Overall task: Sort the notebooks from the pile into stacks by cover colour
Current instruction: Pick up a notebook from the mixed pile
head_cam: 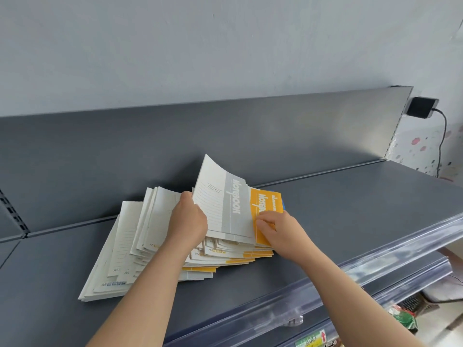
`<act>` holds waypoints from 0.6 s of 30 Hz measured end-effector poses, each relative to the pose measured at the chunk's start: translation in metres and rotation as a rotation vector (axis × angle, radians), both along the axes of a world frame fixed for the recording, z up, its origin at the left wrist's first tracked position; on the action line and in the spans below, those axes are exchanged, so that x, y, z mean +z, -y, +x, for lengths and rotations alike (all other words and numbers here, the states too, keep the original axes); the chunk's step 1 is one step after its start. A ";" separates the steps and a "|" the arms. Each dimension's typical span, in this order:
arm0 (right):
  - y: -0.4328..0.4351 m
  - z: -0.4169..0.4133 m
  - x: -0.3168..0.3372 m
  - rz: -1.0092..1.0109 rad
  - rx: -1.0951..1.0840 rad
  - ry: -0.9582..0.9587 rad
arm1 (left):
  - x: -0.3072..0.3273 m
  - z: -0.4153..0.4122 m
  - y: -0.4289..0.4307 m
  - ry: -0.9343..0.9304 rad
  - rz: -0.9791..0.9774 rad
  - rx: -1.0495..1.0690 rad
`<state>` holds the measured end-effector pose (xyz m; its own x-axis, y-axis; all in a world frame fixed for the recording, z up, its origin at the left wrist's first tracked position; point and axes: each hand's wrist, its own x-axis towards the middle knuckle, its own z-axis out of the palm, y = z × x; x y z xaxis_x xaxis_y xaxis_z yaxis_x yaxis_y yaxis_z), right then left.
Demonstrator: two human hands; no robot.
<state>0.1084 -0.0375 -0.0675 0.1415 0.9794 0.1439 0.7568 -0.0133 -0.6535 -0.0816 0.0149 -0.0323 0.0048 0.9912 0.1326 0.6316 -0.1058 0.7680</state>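
A fanned pile of notebooks [130,249] lies on the dark grey shelf [325,221]. Most covers show white with lined print; several lower edges show yellow bands. My left hand [188,219] grips a grey-banded notebook [223,209] by its left edge and tilts it up off the pile. Beneath it lies a yellow-banded notebook [263,204], and my right hand [275,229] pinches its near edge with curled fingers. A blue cover edge [283,205] peeks out behind the yellow one.
The shelf's upright back panel [175,146] stands behind the pile. A clear plastic price rail [350,279] runs along the shelf's front edge. A black adapter [422,107] with a cable hangs on the wall at the right. Bare shelf extends right of the pile.
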 end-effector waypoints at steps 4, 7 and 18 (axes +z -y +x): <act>-0.003 -0.015 0.010 -0.044 0.007 -0.155 | 0.003 -0.010 0.008 0.167 0.037 -0.005; -0.006 -0.028 0.022 0.024 0.004 -0.240 | 0.008 -0.022 0.014 0.258 0.087 0.016; -0.019 -0.132 0.057 0.269 0.136 -0.351 | 0.023 -0.121 0.046 0.224 0.231 0.071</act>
